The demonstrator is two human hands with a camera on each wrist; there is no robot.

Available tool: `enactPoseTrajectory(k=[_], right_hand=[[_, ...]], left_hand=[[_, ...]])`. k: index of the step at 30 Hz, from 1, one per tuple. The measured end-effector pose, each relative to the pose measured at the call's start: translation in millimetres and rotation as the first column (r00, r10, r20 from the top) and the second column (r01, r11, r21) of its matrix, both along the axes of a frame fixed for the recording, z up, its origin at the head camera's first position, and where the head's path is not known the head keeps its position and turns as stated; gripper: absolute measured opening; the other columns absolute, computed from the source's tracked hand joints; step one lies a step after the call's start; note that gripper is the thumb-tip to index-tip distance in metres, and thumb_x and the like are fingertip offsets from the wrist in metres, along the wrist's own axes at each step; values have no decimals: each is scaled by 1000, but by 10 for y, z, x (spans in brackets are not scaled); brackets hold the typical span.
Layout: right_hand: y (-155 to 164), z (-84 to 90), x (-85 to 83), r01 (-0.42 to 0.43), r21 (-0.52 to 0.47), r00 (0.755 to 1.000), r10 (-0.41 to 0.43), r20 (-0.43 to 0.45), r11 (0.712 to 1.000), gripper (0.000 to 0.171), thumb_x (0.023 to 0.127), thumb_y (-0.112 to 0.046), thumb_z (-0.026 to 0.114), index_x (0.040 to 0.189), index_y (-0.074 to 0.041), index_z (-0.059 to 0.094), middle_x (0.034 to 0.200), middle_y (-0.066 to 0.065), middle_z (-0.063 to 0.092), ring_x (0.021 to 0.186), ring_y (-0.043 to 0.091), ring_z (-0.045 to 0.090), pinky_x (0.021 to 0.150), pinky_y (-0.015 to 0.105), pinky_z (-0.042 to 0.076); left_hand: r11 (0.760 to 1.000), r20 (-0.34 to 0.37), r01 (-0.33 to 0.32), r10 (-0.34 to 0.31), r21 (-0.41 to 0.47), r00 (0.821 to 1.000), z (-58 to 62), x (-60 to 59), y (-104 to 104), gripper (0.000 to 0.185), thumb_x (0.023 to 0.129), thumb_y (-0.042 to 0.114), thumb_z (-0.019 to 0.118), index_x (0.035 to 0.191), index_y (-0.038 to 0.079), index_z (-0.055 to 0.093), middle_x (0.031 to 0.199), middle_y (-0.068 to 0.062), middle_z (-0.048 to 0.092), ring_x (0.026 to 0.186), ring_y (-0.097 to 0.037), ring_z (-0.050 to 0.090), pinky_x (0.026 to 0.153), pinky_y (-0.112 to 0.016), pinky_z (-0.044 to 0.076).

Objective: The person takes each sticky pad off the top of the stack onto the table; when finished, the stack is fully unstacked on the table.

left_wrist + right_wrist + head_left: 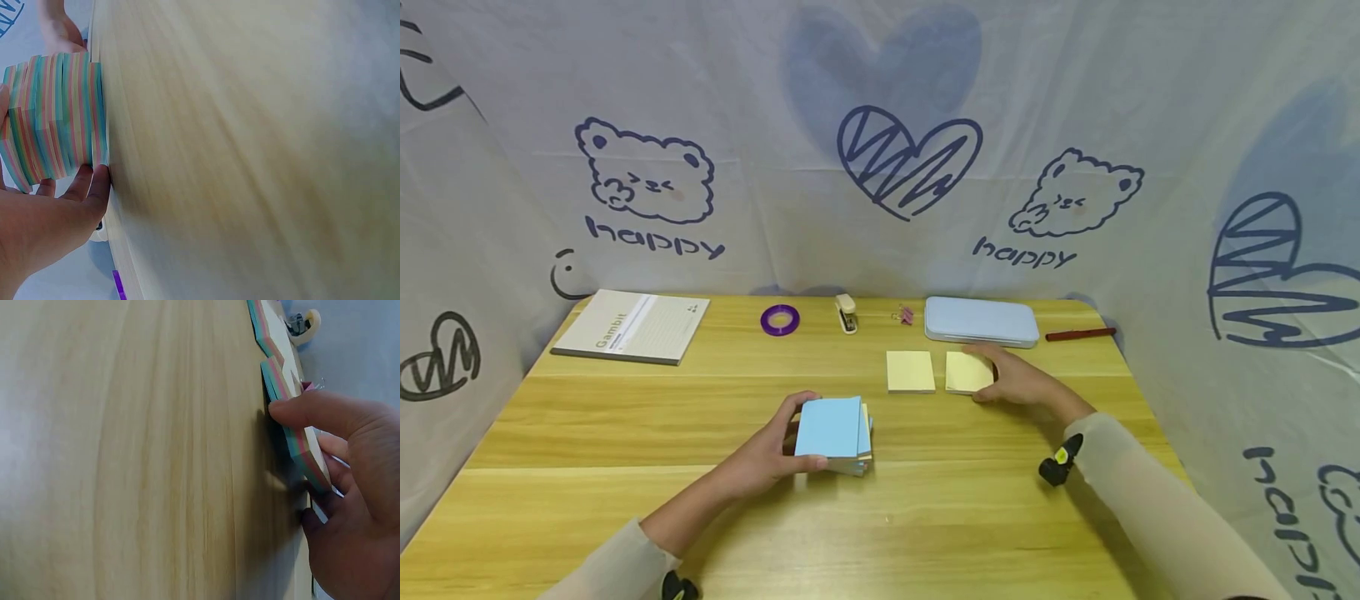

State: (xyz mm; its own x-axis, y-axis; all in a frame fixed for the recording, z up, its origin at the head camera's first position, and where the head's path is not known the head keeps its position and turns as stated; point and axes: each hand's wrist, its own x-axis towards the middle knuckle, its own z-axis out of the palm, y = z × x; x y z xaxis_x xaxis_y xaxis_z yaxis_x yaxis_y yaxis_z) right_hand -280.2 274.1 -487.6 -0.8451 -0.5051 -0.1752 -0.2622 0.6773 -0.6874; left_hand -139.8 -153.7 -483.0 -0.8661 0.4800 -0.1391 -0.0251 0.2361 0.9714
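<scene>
My left hand (790, 437) grips a thick block of sticky notes (832, 433) with a blue top sheet, standing on the wooden table (625, 467) near its middle. In the left wrist view the block (56, 119) shows striped green, pink and blue edges, with my left hand (62, 194) holding it by the sides. My right hand (992, 375) pinches a thin yellow-topped pad (966, 372) lying flat on the table; thumb and fingers of that hand (300, 469) clamp the pad (299, 434) by opposite edges. A second yellow pad (910, 371) lies just left of it.
Along the back edge lie a grey notebook (631, 325), a purple tape roll (779, 319), a small stapler (846, 314), pink clips (906, 315), a pale blue case (981, 321) and a red pen (1078, 334). Printed cloth walls enclose the table on three sides.
</scene>
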Motion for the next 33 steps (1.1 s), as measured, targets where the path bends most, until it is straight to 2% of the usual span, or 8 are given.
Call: enactPoseTrajectory(k=[3,12,21,28,33], right_hand=[[28,-18,-23,-16,39,1000,17,-17,999,91,84,-20,84,159,-6,35,161,25,32,140,41,37,117,60,29],[38,-26,-57,-36,82,999,38,-22,996,92,84,-21,85,160,-10,35,163,22,32,149,41,30,122,61,24],[48,15,-33,13,11,1000,-13,-25,1000,89,86,-22,86,159,-8,38,163,21,33,143,41,38,118,59,33],[3,96,45,8,-7,998,-8,-60,1000,89,88,-23,84,160,-6,35,166,19,30,152,42,26,123,61,23],[-106,183,154,-18,-30,996,16,-82,999,86,88,-21,83,159,-5,37,165,20,32,152,43,26,123,63,21]], left_hand=[[1000,0,-2,2,-1,1000,3,2,2,84,92,20,80,155,18,23,161,-24,24,143,-50,38,108,-49,47],[1000,-16,-4,4,-16,1000,1,2,-8,84,92,21,80,154,18,24,161,-23,24,143,-50,38,108,-50,46],[1000,-23,5,-5,-14,1000,-9,-4,-12,83,94,21,79,155,16,22,161,-26,23,142,-51,38,108,-52,46],[1000,-8,-3,3,-11,1000,-7,-1,-8,84,93,22,80,155,18,24,163,-24,21,145,-52,35,111,-55,44],[1000,-12,0,0,-16,1000,-15,-5,-10,84,93,22,80,155,17,23,163,-24,21,145,-52,34,111,-56,44]])
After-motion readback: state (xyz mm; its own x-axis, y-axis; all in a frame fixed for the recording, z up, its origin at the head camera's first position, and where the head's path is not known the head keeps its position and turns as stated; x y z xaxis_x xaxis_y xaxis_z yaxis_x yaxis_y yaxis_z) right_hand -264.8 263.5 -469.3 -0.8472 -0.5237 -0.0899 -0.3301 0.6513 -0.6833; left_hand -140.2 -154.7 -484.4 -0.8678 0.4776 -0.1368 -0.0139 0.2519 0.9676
